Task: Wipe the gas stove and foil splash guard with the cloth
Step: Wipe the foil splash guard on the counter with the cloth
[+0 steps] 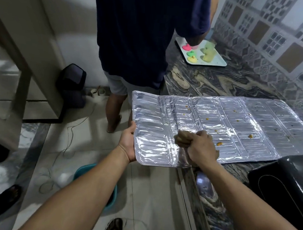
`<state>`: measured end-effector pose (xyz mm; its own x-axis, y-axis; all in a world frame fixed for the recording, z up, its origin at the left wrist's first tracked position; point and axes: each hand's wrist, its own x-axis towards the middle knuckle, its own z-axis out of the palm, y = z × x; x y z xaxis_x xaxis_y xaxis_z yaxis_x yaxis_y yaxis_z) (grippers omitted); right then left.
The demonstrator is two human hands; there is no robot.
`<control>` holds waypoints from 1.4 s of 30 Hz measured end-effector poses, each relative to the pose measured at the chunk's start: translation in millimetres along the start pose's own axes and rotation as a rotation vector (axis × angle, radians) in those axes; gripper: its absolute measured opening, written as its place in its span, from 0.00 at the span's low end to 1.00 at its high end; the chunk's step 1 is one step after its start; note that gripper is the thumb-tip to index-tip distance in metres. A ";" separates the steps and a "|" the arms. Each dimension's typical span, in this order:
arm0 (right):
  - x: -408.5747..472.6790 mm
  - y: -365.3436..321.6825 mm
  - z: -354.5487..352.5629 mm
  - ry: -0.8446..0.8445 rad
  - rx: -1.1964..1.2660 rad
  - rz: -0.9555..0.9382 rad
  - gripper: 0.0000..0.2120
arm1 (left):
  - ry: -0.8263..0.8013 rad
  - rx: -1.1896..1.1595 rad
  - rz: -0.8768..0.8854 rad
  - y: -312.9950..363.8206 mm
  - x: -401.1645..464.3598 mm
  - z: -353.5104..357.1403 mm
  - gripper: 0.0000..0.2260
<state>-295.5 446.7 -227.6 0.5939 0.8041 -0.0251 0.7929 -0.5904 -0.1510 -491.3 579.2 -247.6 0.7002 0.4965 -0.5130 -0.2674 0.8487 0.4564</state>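
The silver embossed foil splash guard (227,127) lies flat across the dark marbled stone table (221,80), its left end hanging past the table edge over the floor. The left hand (128,143) holds that overhanging end, thumb on top and fingers hidden beneath. The right hand (201,148) is curled round a bunched brown cloth (183,138) and presses it onto the foil. Yellow-orange spots (219,143) dot the foil to the right of the cloth. The black gas stove (285,183) sits at the right, just beside the guard's near edge.
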 end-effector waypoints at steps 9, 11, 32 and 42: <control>-26.7 -38.3 21.2 0.017 0.231 -0.327 0.19 | -0.047 0.027 -0.011 0.2 -1.9 0.9 0.31; -16.2 -21.7 18.6 0.068 0.198 -0.283 0.19 | -0.058 0.011 -0.022 0.3 -2.3 -1.3 0.31; 27.3 21.0 19.5 0.141 0.161 0.182 0.16 | 0.353 0.322 0.092 22.7 41.3 -1.7 0.07; 7.7 2.6 34.2 0.219 0.122 0.182 0.14 | 0.381 0.293 0.050 21.2 48.7 -6.8 0.08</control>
<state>-293.5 453.7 -262.0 0.7503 0.6440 0.1493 0.6566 -0.6997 -0.2817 -467.3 622.6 -267.8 0.3842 0.6133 -0.6901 -0.0588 0.7622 0.6446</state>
